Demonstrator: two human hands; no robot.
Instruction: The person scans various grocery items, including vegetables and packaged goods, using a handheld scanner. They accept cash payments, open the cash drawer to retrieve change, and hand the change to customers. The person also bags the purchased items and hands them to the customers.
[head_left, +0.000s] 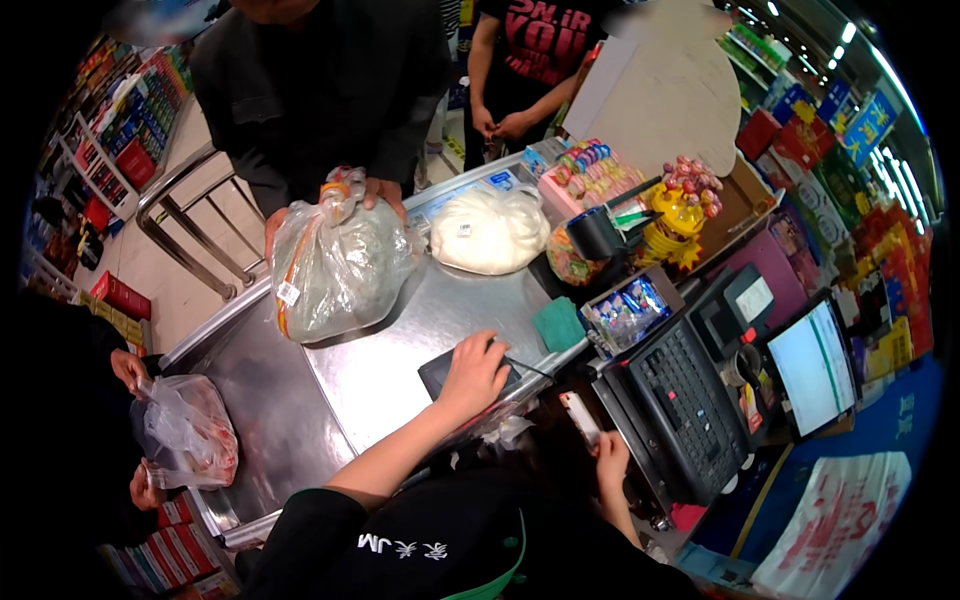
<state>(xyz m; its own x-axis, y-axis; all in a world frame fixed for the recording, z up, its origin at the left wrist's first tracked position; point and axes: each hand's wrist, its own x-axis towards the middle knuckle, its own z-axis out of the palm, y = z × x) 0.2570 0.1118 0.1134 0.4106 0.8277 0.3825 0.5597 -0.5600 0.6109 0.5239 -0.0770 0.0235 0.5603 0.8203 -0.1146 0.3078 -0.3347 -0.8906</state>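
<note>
My left hand (476, 371) lies over what looks like a black corded computer mouse (495, 346), mostly hidden under the fingers. Beneath it is a dark pad (435, 371) on the steel checkout counter (375, 382). Lower right, beside the cash register, my right hand (613, 454) pinches the near end of a slim white and red packet (579, 415). Across the counter, a person in dark clothes has both hands on a bulging knotted clear plastic bag (345, 270) with a label. A bag with white contents (487, 232) sits to its right.
A green cloth (559, 324) lies by a box of blue packets (630, 307). Register keyboard (682, 397) and lit monitor (814, 367) stand at right. Candy displays (592, 176) line the far right. Another person at left holds a plastic bag (191, 431). Metal railing (195, 217) stands beyond.
</note>
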